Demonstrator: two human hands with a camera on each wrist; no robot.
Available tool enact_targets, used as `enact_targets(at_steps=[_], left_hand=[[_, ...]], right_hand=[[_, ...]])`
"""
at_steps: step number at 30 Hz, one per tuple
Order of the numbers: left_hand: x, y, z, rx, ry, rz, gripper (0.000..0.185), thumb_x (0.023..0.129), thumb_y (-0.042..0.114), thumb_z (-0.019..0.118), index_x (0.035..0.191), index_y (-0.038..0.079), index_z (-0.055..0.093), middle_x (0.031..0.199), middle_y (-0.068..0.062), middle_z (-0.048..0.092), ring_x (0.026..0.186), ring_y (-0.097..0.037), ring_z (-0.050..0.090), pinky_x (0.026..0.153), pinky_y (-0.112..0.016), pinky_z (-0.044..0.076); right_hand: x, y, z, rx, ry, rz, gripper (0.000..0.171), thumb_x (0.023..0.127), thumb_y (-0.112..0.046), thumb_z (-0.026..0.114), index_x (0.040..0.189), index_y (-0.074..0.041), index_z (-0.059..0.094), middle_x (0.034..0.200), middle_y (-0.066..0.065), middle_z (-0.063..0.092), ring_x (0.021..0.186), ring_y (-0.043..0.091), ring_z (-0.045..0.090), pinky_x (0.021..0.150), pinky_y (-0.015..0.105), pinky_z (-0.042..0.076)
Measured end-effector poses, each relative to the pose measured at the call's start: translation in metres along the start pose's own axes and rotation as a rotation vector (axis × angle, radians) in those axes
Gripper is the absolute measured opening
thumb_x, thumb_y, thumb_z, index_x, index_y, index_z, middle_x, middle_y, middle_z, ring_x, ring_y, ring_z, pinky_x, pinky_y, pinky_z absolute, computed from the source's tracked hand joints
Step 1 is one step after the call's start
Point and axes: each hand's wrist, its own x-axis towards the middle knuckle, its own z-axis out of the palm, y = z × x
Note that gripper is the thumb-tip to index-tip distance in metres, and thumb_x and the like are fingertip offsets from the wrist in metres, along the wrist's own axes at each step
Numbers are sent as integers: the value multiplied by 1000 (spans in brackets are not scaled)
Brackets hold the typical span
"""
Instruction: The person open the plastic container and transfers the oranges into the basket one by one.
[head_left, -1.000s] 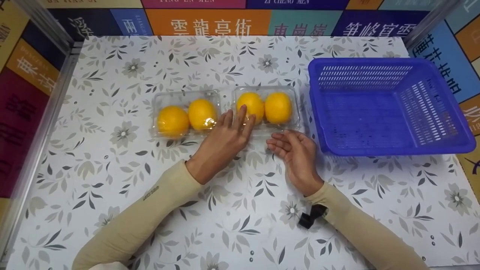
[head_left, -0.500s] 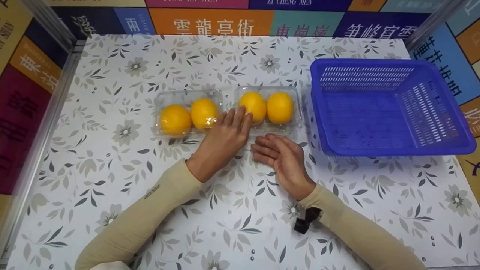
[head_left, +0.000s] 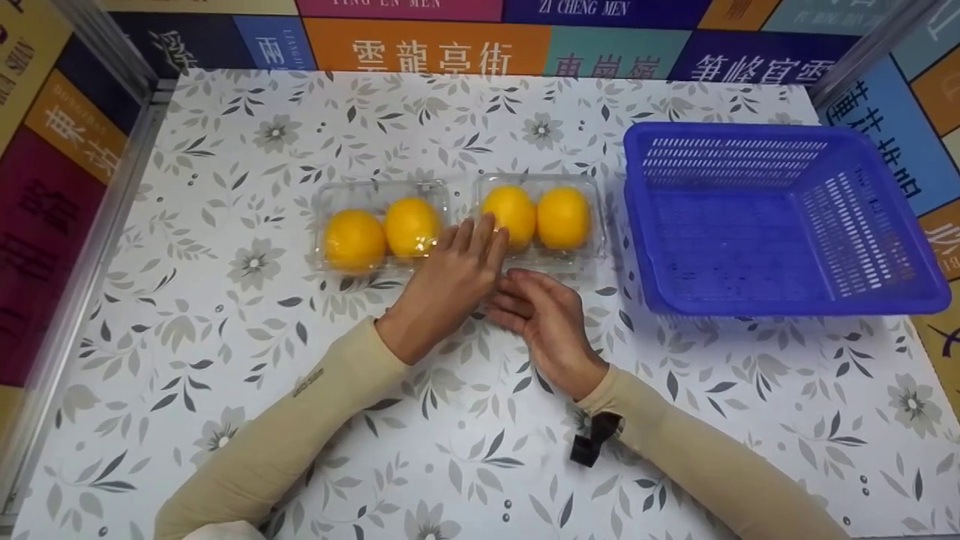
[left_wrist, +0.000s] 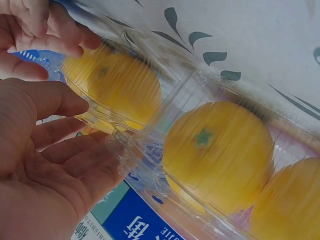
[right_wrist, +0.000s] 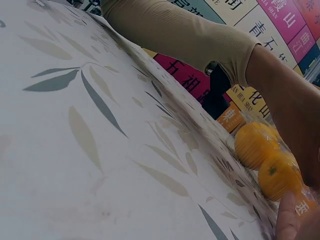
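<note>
Left hand (head_left: 444,289) flat, fingers straight, touching right clamshell of oranges (head_left: 538,221); right hand (head_left: 544,319) loosely curled, empty, just beside. Second clamshell (head_left: 382,225) at nine o'clock, blue basket (head_left: 780,217) at three.

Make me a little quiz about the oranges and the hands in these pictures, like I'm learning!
1. How many oranges lie in the two clear boxes together?
2. True or false: the blue basket has an orange in it.
3. Which box does the left hand touch? A) the right box B) the left box C) neither

Key
1. Four: two in each box.
2. False; nothing shows inside it.
3. A. Its straight fingers rest on the right box's near left corner, beside an orange. The right hand sits just in front of that box, fingers loosely bent, gripping nothing that shows.
</note>
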Motion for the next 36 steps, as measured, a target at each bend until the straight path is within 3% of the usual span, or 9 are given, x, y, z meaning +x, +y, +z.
enact_targets(at_steps=[6,13,20,36], left_hand=[[0,0,0,-5,-5,2,34,113,3,56,145,-6,63,148,-28,65,126,-40,72,105,-48,61],[-1,0,1,-10,11,5,34,112,2,57,145,-6,64,146,-28,66,124,-41,72,103,-47,62],[0,0,4,-23,18,10,34,111,0,56,143,-8,64,145,-29,66,123,-41,72,102,-47,63],[0,-1,3,-9,34,30,33,109,-1,60,141,-7,65,142,-27,67,121,-40,73,99,-46,64]], right_hand=[[2,3,4,-6,-1,-8,19,114,-1,53,120,8,68,105,22,79,89,30,81,82,46,69],[6,6,7,-11,-26,-15,23,114,-2,51,120,9,71,105,23,79,88,31,81,82,47,69],[9,9,12,0,2,-14,23,114,-2,52,112,6,74,99,20,80,82,28,80,76,42,69],[12,13,16,15,26,-35,21,112,-1,54,103,4,73,90,18,79,75,26,77,67,39,67]])
